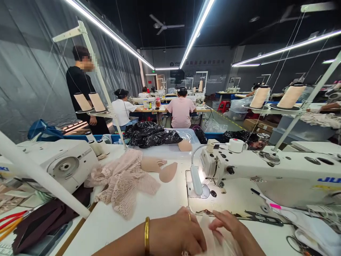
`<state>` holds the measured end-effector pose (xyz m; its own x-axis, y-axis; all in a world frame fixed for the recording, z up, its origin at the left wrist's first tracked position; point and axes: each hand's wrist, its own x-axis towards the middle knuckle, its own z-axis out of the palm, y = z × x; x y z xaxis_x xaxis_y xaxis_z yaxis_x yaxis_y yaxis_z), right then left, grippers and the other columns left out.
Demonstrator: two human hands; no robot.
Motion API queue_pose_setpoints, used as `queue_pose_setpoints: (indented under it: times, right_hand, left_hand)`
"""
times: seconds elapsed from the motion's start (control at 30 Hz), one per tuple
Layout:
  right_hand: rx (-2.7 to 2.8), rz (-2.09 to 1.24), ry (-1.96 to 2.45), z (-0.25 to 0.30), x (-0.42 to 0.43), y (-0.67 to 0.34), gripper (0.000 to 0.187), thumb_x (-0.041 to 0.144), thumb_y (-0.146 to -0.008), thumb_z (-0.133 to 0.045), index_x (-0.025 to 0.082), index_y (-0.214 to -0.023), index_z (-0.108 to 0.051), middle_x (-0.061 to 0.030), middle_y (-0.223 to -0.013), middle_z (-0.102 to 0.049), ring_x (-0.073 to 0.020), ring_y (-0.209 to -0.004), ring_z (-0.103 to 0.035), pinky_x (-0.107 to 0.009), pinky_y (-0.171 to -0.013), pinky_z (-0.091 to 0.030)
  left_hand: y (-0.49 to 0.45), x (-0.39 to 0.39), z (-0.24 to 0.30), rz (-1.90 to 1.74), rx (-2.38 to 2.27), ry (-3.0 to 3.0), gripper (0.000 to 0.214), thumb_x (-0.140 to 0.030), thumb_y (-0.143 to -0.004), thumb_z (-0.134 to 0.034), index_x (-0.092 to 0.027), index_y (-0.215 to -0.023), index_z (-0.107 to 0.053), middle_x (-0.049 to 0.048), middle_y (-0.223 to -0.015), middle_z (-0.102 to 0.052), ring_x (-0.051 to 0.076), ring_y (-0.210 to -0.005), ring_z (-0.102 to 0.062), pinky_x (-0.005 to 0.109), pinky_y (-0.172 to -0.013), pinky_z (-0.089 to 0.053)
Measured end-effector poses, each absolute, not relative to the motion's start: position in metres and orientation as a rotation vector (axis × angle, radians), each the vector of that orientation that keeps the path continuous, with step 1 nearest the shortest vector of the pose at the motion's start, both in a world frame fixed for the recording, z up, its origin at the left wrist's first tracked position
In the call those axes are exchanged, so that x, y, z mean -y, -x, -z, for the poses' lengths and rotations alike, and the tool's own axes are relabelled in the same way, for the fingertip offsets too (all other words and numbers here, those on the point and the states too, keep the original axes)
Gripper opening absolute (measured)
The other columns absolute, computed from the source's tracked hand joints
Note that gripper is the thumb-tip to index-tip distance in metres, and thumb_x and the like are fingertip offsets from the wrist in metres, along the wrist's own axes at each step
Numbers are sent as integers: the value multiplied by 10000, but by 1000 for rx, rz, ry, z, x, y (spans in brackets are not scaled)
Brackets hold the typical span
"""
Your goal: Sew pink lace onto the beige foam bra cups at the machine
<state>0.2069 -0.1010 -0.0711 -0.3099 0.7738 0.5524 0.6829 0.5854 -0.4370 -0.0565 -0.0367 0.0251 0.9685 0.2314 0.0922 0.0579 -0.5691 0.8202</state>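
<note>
My left hand [178, 233], with a gold bracelet and a ring, is closed on a sheer beige fabric piece [206, 229] at the bottom of the view. My right hand [230, 225] holds the same fabric from the other side, its fingers bent around it and partly blurred. Both hands are in front of the sewing machine [226, 163], just short of its lit needle plate. Left of them on the white table lies a heap of beige lace fabric [125, 181]. Beside it is a beige teardrop-shaped pad [168, 172]. The fabric's lower part runs out of view.
Black thread snips [263, 217] lie right of my hands. A second sewing machine [61, 163] stands left, near dark cloth [45, 224] and orange-handled scissors [12, 227]. A black plastic bag [151, 134] lies beyond the table. Several people sit further back; one person [80, 81] stands left.
</note>
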Motion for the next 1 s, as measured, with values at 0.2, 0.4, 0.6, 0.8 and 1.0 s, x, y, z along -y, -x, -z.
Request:
queue_pose_setpoints:
  times: [0.2,0.4,0.6,0.8,1.0]
  right_hand:
    - [2377,29,957,45,36,-211,321,100,-1037,-402,257,-927,-658,4,-818,-686,-177,-763,-572,-286,-670,-426]
    - [2363,-5,1020,50,29,-215,372,42,-998,-399,265,-1078,-686,-33,-920,-734,-189,-845,-642,-279,-672,-477]
    - [2354,43,1056,60,25,-226,334,112,-1007,-460,286,-1122,-721,-35,-1014,-772,-207,-886,-692,-325,-752,-550]
    - [2330,106,1076,68,30,-226,338,68,-1017,-432,250,-1182,-664,-41,-1140,-762,-227,-1015,-696,-355,-813,-542]
    - [2368,114,1146,68,32,-224,260,94,-1043,-405,246,-1051,-615,-61,-1091,-749,-259,-1010,-694,-393,-826,-538]
  left_hand:
    - [28,-24,1,-45,-183,-2803,61,-237,-813,-746,-191,-779,-768,57,-1193,-743,295,-1025,-674,505,-927,-394]
    - [28,-47,15,-113,-124,-2754,118,-312,-839,-744,-205,-859,-791,70,-1262,-728,310,-1176,-642,476,-910,-375]
    - [27,-46,16,-173,-115,-2711,100,-301,-834,-749,-209,-844,-785,58,-1222,-741,300,-1150,-661,506,-958,-362]
    - [24,-43,13,-191,-115,-2701,91,-296,-794,-783,-206,-793,-772,46,-1191,-743,279,-1079,-686,468,-909,-372]
    - [23,-41,11,-203,-114,-2678,96,-292,-785,-767,-199,-766,-750,33,-1146,-751,251,-1110,-685,429,-839,-359]
